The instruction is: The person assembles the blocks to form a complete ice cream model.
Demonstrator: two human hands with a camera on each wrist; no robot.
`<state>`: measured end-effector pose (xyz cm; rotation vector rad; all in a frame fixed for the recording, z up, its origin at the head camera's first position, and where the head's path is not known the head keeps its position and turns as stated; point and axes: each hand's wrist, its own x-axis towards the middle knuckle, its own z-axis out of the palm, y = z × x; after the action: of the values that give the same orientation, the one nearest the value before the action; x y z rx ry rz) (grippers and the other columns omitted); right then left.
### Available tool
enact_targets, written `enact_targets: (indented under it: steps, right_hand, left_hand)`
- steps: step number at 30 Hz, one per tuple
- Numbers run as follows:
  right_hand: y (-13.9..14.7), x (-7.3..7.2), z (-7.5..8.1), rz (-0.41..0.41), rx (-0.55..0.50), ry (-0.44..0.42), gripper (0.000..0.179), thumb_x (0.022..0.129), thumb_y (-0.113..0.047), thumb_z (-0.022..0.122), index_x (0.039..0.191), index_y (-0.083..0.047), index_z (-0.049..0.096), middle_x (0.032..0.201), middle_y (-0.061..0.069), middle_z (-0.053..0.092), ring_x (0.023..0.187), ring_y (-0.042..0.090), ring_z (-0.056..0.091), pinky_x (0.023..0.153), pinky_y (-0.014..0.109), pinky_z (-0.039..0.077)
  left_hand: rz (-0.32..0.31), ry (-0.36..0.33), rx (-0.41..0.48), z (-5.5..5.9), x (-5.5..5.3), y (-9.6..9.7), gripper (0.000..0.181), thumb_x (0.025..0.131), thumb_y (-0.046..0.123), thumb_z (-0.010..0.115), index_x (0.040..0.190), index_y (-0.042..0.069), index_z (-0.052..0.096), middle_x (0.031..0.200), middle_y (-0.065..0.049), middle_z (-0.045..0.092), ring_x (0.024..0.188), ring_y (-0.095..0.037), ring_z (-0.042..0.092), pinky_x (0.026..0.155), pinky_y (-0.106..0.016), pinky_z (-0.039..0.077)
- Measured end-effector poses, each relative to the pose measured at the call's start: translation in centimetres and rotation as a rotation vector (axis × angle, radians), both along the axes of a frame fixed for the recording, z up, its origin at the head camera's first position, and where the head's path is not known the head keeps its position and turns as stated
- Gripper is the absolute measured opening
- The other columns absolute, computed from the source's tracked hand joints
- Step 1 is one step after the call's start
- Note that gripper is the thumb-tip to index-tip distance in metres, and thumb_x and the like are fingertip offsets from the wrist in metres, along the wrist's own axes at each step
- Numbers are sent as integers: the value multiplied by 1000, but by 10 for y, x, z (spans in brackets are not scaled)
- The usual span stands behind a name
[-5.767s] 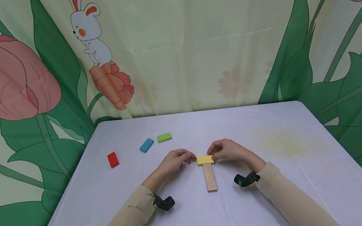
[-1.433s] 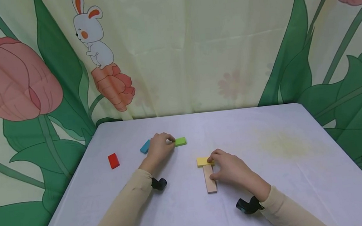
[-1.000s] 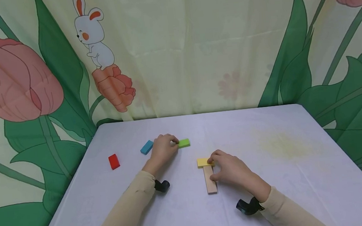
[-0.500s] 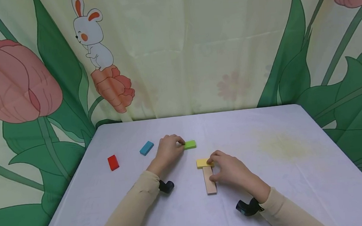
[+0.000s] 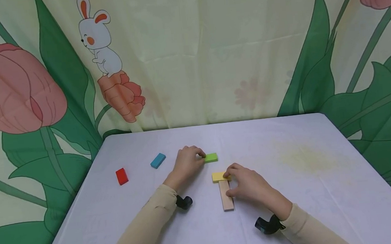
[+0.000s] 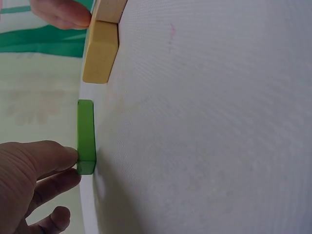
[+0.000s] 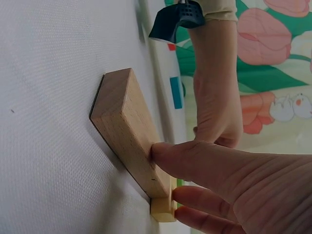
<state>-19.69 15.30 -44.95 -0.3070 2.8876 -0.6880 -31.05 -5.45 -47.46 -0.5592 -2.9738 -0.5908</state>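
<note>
Left fingers [image 6: 63, 156] pinch green block [image 6: 86, 127] | oblong, flat, bright | right fingers [image 7: 171, 158] spread, touching yellow block [image 5: 217, 177] and wooden block [image 5: 226, 197]

The head view looks forward and down from high up; turned sideways, both wrist views see the yellow block [image 6: 101, 53] close up

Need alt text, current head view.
A person's left hand pinches a green block on a white table; their right hand touches a yellow block and wooden block that form a T. A red block and blue block lie farther left, with a tulip-and-rabbit backdrop behind.
</note>
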Motion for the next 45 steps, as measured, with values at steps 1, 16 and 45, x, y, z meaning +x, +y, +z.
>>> enact_targets:
  steps: [1, 16, 45]
  right_hand:
    - [0, 0, 0, -1, 1, 2, 41, 77, -28, 90, 113, -18, 73, 131, -1, 63, 111, 23, 66, 91, 45, 55]
    - [-1, 1, -1, -5, -7, 4, 41, 76, -27, 91, 113, -18, 73, 131, -2, 62, 113, 23, 66, 93, 45, 55]
    - [2, -2, 0, 23, -4, 17, 40, 78, -30, 90, 112, -18, 73, 128, -2, 64, 108, 20, 66, 90, 44, 55]
  left_hand:
    - [-2, -4, 2, 0, 0, 1, 12, 92, 21, 76, 102, 21, 81, 111, 3, 76, 103, -20, 62, 96, -42, 46]
    - [-58, -1, -39, 3, 3, 12, 12, 92, 24, 76, 103, 22, 81, 113, 3, 76, 102, -20, 62, 92, -41, 45]
    - [-84, 60, 10, -2, 19, 19, 15, 97, 27, 69, 105, 21, 80, 114, 4, 76, 103, -21, 63, 91, -41, 49]
